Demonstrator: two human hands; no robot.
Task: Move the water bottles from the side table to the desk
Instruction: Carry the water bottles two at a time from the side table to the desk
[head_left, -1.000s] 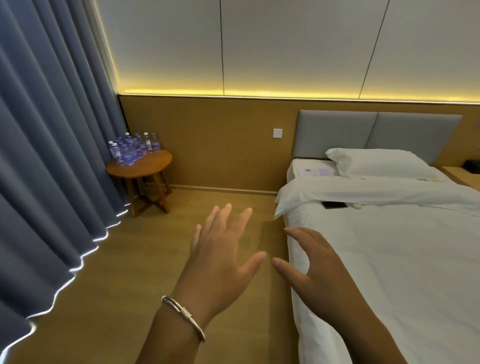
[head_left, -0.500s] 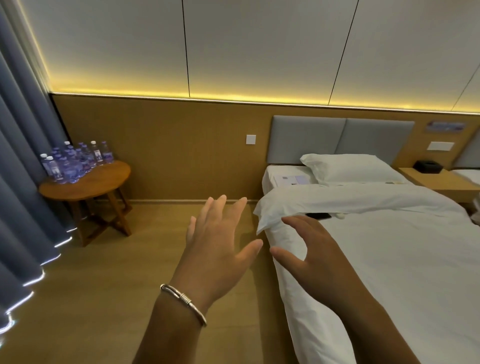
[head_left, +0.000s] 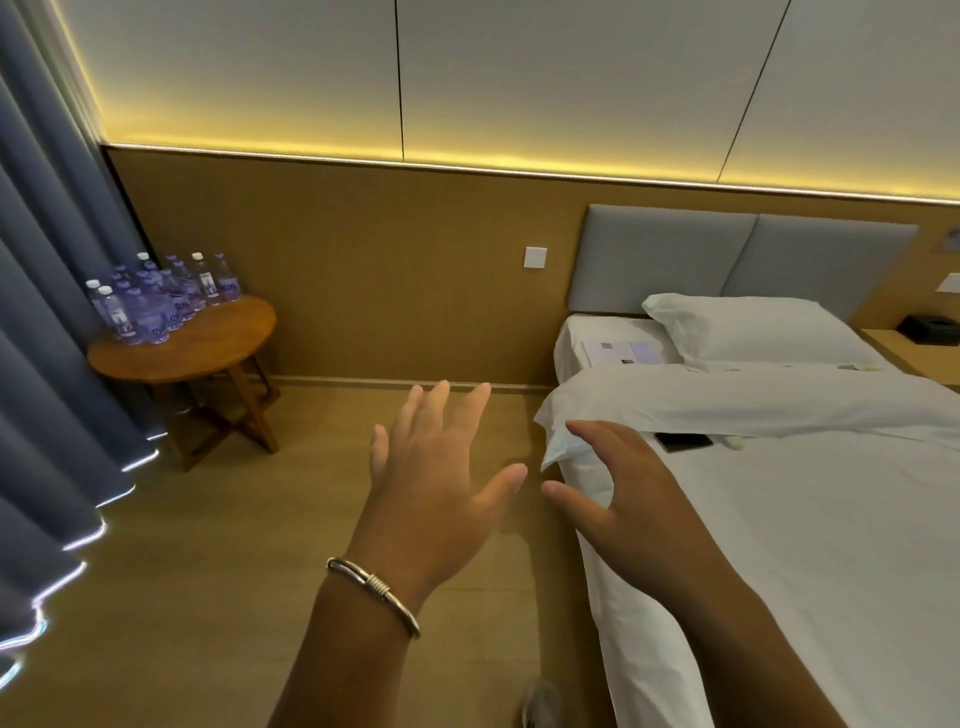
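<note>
Several clear water bottles (head_left: 161, 299) with purple labels stand in a cluster on a round wooden side table (head_left: 208, 345) at the left, by the curtain. My left hand (head_left: 436, 473), with a silver bracelet on the wrist, is raised over the floor with fingers spread, holding nothing. My right hand (head_left: 628, 499) hovers beside it over the bed's edge, fingers loosely spread, also holding nothing. Both hands are well short of the table. No desk is in view.
A bed (head_left: 805, 519) with white sheets fills the right side, with a dark phone (head_left: 683, 442) lying on it. Blue curtains (head_left: 47, 364) hang along the left. A wooden floor strip (head_left: 249, 545) runs between curtain and bed. A nightstand (head_left: 914, 348) sits far right.
The view has swung back left and moved closer, so the side table and bottles look larger. Both hands keep the same raised, spread pose.
</note>
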